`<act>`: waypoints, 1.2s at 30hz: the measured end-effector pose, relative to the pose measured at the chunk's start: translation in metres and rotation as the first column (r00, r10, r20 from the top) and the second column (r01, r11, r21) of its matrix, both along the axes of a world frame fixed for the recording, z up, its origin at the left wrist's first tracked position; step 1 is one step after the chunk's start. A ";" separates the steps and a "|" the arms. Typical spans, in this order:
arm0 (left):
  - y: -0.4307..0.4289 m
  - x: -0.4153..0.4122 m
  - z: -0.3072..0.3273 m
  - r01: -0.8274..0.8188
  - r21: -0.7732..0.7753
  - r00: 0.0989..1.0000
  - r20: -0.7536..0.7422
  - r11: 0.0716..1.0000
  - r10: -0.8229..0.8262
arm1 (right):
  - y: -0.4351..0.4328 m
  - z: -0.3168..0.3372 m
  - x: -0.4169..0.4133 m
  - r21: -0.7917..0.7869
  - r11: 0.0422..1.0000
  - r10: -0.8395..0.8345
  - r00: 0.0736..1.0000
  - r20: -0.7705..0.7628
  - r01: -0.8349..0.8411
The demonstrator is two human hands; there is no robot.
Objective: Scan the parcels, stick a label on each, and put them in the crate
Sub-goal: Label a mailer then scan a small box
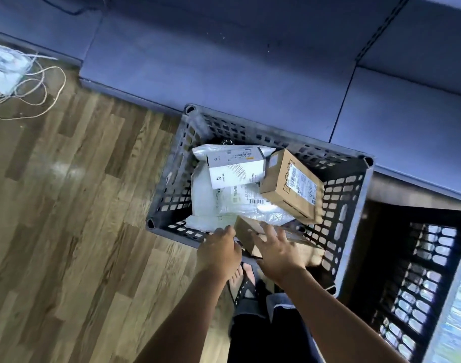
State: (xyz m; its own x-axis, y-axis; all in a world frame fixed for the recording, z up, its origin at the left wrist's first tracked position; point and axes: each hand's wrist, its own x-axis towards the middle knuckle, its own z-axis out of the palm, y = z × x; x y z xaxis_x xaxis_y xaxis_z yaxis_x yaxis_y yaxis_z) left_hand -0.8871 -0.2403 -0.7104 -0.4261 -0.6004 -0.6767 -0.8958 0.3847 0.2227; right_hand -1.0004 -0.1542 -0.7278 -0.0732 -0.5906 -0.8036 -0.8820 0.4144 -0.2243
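A grey crate [171, 179] is seen at the centre, set on a wooden floor [80, 205]. Inside it, a white carton [234, 166] lies at 12 o'clock, a labelled cardboard box [292, 187] is tilted at 3 o'clock, and a white plastic mailer [224, 203] is spread beneath both. At the crate's 6 o'clock rim a small cardboard parcel [246, 231] is flanked by both hands. The right hand [279, 254] is spread over it, fingers straight and splayed. The left hand [218, 251] is placed against its 9 o'clock edge (whether it grips cannot be told, the frame being blurred). Loose white cables [27, 87] lie at 10 o'clock.
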 end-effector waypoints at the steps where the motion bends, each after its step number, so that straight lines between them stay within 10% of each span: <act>1: 0.000 0.002 -0.004 -0.012 0.005 1.000 -0.001 1.000 0.012 | -0.002 -0.007 0.004 -0.004 0.999 0.045 0.999 0.000 -0.045; 10: -0.006 0.010 -0.012 -0.109 0.072 0.993 0.061 0.991 0.104 | -0.017 -0.019 -0.011 0.041 0.977 0.211 0.972 -0.104 -0.207; 18: -0.012 0.000 0.014 -0.059 0.028 0.996 0.065 0.998 0.057 | -0.033 0.037 -0.051 -0.148 0.983 -0.119 0.990 -0.078 0.106; 23: -0.019 0.000 0.070 -0.025 -0.029 0.997 0.079 0.999 0.027 | -0.034 0.142 -0.093 -0.396 0.673 -0.562 0.780 0.275 0.625; 28: -0.048 0.004 0.164 -0.096 -0.095 0.992 0.070 0.991 0.103 | -0.037 0.264 -0.122 -0.289 0.286 -0.639 0.407 0.653 0.914; 36: -0.108 -0.001 0.370 -0.222 -0.259 0.970 -0.153 0.940 0.187 | -0.028 0.468 -0.118 -0.351 0.158 -0.442 0.384 0.811 0.923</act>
